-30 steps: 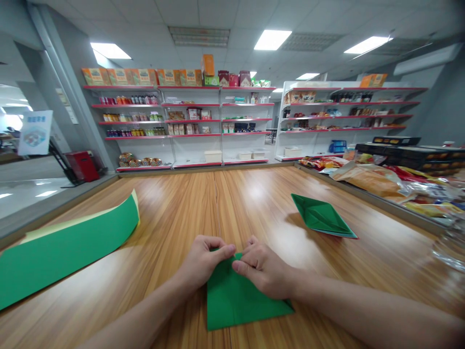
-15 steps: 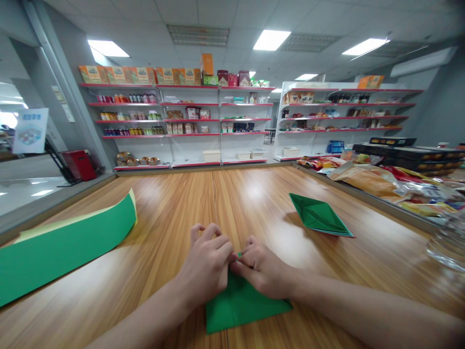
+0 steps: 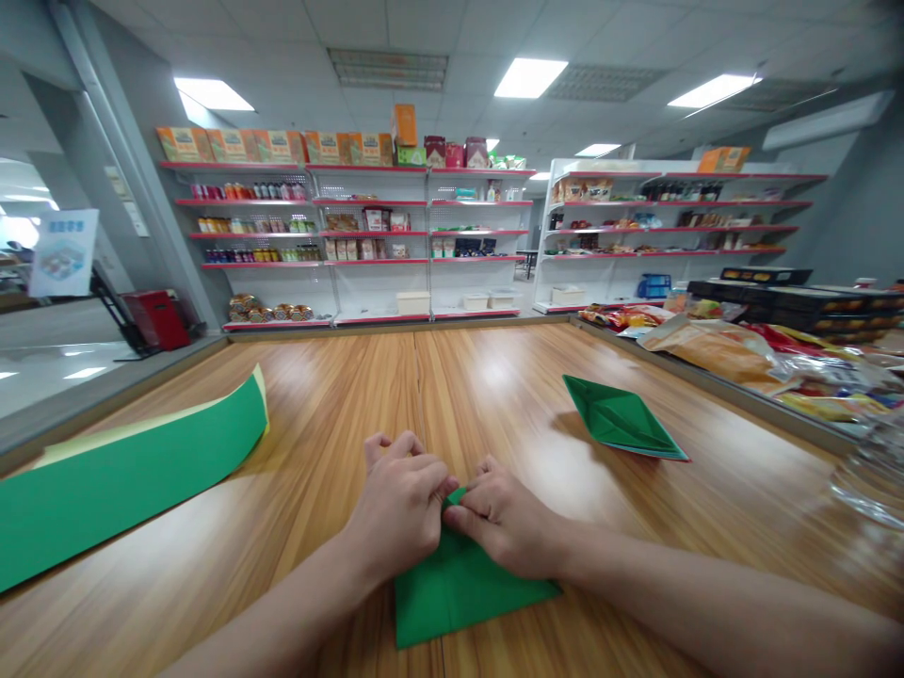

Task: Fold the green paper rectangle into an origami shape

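worktop [image 3: 339, 395] spreads around left hand [image 3: 402, 508] and right hand [image 3: 512, 523], both pinching the far end of the paper [image 3: 470, 591] beneath them; uneven pulling could skew its creases or tear it.

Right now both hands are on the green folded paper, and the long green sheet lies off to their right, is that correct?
Not the side: the long green sheet lies to their left, as the head view shows. The left hand and right hand are on the green folded paper.
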Demonstrator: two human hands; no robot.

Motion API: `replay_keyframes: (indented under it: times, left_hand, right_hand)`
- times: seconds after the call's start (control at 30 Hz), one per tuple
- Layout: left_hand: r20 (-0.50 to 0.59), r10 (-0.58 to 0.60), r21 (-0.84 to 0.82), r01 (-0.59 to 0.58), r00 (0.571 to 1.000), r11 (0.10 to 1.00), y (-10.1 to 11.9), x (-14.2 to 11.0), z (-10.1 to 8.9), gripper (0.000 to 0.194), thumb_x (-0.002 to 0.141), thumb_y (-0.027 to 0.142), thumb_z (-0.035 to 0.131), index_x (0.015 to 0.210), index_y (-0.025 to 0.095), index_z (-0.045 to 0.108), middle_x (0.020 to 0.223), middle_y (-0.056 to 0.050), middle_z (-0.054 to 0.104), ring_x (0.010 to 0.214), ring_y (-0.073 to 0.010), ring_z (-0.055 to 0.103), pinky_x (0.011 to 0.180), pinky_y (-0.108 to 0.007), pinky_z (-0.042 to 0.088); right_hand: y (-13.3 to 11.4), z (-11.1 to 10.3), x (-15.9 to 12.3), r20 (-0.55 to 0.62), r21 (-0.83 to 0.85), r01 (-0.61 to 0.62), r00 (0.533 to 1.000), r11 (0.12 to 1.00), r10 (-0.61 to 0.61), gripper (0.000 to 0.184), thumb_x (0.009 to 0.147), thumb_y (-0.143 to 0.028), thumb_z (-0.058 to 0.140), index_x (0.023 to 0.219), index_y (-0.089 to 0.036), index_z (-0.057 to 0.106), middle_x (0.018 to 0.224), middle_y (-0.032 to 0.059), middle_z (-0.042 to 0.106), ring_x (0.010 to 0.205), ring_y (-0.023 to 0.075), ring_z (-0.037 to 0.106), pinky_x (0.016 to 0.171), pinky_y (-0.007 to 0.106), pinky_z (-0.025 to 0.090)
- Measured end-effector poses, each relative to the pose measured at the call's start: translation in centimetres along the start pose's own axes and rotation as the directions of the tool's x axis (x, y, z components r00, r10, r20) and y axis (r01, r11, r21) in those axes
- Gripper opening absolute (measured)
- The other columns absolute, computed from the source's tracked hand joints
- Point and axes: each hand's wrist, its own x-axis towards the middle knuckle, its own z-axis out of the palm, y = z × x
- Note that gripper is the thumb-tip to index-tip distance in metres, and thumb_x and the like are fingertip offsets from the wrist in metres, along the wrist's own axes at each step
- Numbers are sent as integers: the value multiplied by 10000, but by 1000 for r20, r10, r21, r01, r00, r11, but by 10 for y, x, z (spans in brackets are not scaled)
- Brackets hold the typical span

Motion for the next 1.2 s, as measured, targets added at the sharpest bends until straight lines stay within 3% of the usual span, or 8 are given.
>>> replay_keyframes:
  times: [0.3, 0.5, 0.7, 0.97, 1.2]
  left_hand:
    - [-35, -52, 63, 54, 998, 997, -9, 0, -1, 246, 878, 166, 471, 655, 172, 575, 681, -24, 657, 820, -232, 508, 817, -471, 199]
    - [-30, 58, 90, -55, 998, 994, -2, -2, 0, 203, 819, 110, 482, 653, 177, 578, 655, -36, 634, 854, -249, 512, 885, -518, 175]
    - [47, -60, -50, 62, 997, 997, -5, -2, 5, 219, 806, 90, 463, 627, 173, 557, 616, -10, 627, 755, -209, 514, 782, -454, 227]
    - [32, 84, 126, -87, 996, 988, 5, -4, -1, 145, 709, 49, 504, 667, 179, 553, 661, -24, 613, 850, -244, 512, 941, -555, 140]
    - [7, 7, 145, -7, 1000, 989, -5, -4, 1, 206, 830, 109, 467, 652, 172, 548, 650, -22, 620, 843, -245, 522, 898, -556, 182]
  right_hand:
    - [1, -3, 0, -5, -70, -96, 995, 993, 95, 447, 915, -347, 484, 516, -147, 516, 473, -39, 523, 464, 70, 363, 664, 290, 288]
    - [3, 0, 0, -9, -62, -94, 996, 994, 94, 402, 890, -291, 525, 518, -139, 520, 507, -19, 569, 475, 74, 423, 660, 294, 304]
    - [2, -1, 0, -17, -24, -42, 999, 999, 41, 388, 881, -262, 543, 515, -141, 495, 539, -23, 575, 526, 85, 488, 692, 299, 311]
    - [2, 1, -1, -23, -87, -25, 999, 996, 23, 356, 917, -284, 476, 590, -147, 514, 553, -17, 583, 524, 85, 484, 691, 300, 302]
    - [-2, -3, 1, -71, -77, -71, 995, 995, 66, 280, 886, -274, 524, 633, -157, 550, 632, 0, 585, 631, 119, 526, 668, 280, 304]
